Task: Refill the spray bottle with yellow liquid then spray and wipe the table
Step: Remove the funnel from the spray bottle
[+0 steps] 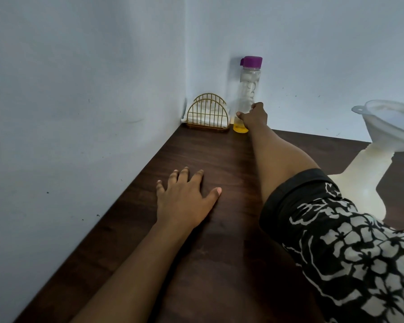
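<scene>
A tall clear bottle (248, 89) with a purple cap stands upright in the far corner of the dark wooden table (196, 252), a little yellow liquid at its bottom. My right hand (253, 116) reaches out and grips its lower part. My left hand (184, 199) rests flat on the table with fingers spread. At the right edge stands a translucent spray bottle (362, 183) without its sprayer head, pale liquid inside, and a white funnel (392, 127) sits in its neck.
A gold wire napkin holder (208, 115) with white napkins stands in the corner, just left of the purple-capped bottle. Pale walls (79, 89) close off the table on the left and at the back. A small object shows at the far right edge.
</scene>
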The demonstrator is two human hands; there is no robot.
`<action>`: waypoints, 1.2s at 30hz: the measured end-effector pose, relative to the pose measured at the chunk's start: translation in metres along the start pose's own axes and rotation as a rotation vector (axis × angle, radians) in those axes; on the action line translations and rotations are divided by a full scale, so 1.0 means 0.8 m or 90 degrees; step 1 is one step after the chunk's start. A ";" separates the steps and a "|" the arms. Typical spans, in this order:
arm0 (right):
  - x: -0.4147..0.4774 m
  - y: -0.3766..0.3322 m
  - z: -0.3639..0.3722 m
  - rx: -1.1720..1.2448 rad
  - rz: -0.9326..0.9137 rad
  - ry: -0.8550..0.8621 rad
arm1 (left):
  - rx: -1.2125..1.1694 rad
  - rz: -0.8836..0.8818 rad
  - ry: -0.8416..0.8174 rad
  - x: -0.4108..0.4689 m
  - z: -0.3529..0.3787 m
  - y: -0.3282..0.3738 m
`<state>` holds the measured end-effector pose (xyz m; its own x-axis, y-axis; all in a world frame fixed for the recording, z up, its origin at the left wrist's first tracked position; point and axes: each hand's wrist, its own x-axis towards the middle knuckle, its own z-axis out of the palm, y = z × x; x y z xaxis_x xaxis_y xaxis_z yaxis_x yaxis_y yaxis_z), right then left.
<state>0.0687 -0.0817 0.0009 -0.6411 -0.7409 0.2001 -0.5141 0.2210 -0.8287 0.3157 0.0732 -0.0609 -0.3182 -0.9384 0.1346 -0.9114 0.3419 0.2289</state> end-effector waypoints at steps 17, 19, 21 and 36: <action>-0.180 -0.141 -0.091 -0.012 -0.147 -0.063 | -0.009 -0.002 -0.042 -0.013 -0.024 0.009; -0.218 -0.156 -0.124 0.022 -0.206 -0.111 | -0.006 0.000 -0.049 -0.016 -0.029 0.012; -0.253 -0.165 -0.165 0.013 -0.279 -0.146 | -0.016 0.003 -0.052 -0.022 -0.034 0.014; -0.249 -0.117 -0.385 -0.339 -0.365 -0.422 | -0.509 0.277 -0.092 -0.072 -0.076 0.199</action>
<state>0.0692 0.2406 0.1998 0.1410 -0.9896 0.0302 -0.9339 -0.1430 -0.3278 0.2046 0.1847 0.0262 -0.6693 -0.6976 0.2558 -0.2687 0.5482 0.7920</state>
